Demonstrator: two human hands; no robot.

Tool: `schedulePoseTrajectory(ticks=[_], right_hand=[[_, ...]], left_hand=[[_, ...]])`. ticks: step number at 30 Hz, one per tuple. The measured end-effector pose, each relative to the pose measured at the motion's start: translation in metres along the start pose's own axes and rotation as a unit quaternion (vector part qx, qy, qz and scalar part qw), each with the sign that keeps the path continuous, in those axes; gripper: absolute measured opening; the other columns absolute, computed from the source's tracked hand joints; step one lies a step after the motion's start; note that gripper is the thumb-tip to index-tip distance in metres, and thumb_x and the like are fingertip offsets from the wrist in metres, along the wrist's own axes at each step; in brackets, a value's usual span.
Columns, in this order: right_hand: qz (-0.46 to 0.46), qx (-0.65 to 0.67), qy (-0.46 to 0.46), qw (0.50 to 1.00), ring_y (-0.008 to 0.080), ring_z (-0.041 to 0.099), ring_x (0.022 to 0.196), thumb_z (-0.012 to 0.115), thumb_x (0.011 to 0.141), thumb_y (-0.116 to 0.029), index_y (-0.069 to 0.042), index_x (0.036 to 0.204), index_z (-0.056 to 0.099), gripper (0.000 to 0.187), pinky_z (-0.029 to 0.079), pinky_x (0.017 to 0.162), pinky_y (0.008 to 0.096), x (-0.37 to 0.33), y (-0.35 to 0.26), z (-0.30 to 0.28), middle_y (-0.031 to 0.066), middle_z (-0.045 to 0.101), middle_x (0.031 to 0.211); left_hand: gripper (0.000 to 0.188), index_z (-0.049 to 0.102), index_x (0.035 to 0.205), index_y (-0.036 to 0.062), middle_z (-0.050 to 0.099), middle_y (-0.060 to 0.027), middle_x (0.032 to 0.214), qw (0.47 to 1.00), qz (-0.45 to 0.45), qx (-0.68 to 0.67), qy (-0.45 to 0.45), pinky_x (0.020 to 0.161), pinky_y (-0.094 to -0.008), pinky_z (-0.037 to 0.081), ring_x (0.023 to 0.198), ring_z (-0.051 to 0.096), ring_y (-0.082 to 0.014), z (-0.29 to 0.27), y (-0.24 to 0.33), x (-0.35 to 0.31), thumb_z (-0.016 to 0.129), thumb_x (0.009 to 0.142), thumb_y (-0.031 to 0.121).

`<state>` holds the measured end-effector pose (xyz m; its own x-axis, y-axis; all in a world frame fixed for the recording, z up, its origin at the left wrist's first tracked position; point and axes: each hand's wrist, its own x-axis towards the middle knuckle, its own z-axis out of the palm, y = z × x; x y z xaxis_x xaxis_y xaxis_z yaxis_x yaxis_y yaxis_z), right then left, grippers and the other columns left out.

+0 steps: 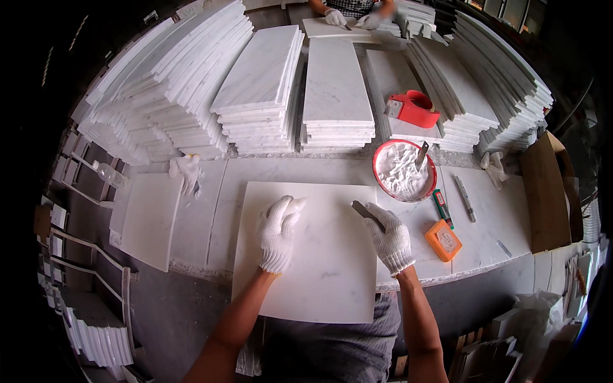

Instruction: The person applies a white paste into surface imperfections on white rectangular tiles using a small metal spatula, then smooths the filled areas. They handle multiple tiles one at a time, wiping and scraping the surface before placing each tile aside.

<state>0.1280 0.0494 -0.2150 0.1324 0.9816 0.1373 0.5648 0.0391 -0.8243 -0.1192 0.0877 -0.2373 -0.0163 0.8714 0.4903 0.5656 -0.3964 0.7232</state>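
A square white marble tile [325,255] lies in front of me, its near edge jutting past the bench. My left hand [279,233], in a white knit glove, rests on the tile's left part with its fingers curled together; whatever they hold, if anything, is hidden. In my gloved right hand [388,237] is a putty knife [365,212], its flat metal blade pointing up and left over the tile's right edge. Beyond that hand stands a red-rimmed tub of white paste [402,169] with another putty knife [422,155] stuck in it.
Stacks of marble slabs [338,83] line the back. A red tape dispenser [415,108], green box [442,207], marker [466,198] and orange box [443,240] lie right. A cardboard box [549,198] stands far right. Across the bench, a co-worker's gloved hands [335,17] work on a slab.
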Motion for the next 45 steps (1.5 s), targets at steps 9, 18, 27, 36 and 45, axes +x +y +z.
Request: schedulePoseTrajectory(ticks=[9,18,27,36,45], right_hand=[[-0.028,-0.154,0.005,0.988,0.0309,0.064,0.077,0.063,0.086,-0.021,-0.019,0.119,0.066,0.032,0.052,0.066,0.0402,0.004,-0.024,0.016,0.0117,0.064,0.086],[-0.103,-0.252,0.038,0.962,0.0275,0.063,0.068,0.06,0.088,-0.018,-0.027,0.119,0.065,0.033,0.051,0.059,0.0395,0.002,-0.013,0.023,0.0073,0.057,0.08],[-0.003,-0.107,-0.056,0.993,0.0337,0.064,0.084,0.063,0.087,-0.024,-0.013,0.118,0.066,0.033,0.05,0.073,0.0408,0.006,-0.021,0.006,0.0145,0.065,0.092],[-0.009,-0.133,-0.057,0.989,0.0333,0.064,0.082,0.062,0.087,-0.028,-0.015,0.115,0.067,0.031,0.05,0.072,0.0412,0.016,-0.026,0.01,0.0137,0.064,0.091],[-0.035,-0.184,-0.078,0.979,0.0326,0.063,0.079,0.061,0.087,-0.026,-0.018,0.116,0.068,0.03,0.05,0.07,0.0409,0.009,-0.021,0.002,0.0131,0.062,0.086]], left_hand=[[0.032,0.059,0.119,0.0006,0.06,-0.0121,0.11,1.0,0.019,0.016,0.004,0.088,-0.0349,0.047,0.101,0.057,-0.0254,0.0,0.003,0.001,0.064,0.088,0.001],[0.034,0.061,0.117,0.0045,0.063,-0.0121,0.106,0.999,0.022,0.038,0.011,0.086,-0.0391,0.049,0.097,0.059,-0.0297,0.0,0.006,0.004,0.068,0.084,0.004],[0.031,0.061,0.117,0.0024,0.062,-0.0129,0.107,0.999,0.023,0.029,0.012,0.086,-0.0368,0.049,0.099,0.059,-0.0276,-0.001,0.003,0.003,0.066,0.086,0.003],[0.031,0.061,0.117,0.0029,0.063,-0.0129,0.108,0.999,0.027,0.029,0.012,0.086,-0.038,0.049,0.1,0.059,-0.0289,-0.002,0.006,0.004,0.066,0.087,0.006],[0.034,0.061,0.118,0.0036,0.064,-0.0126,0.108,0.999,0.027,0.028,0.017,0.087,-0.0386,0.049,0.1,0.059,-0.0294,-0.003,0.009,0.005,0.067,0.085,0.003]])
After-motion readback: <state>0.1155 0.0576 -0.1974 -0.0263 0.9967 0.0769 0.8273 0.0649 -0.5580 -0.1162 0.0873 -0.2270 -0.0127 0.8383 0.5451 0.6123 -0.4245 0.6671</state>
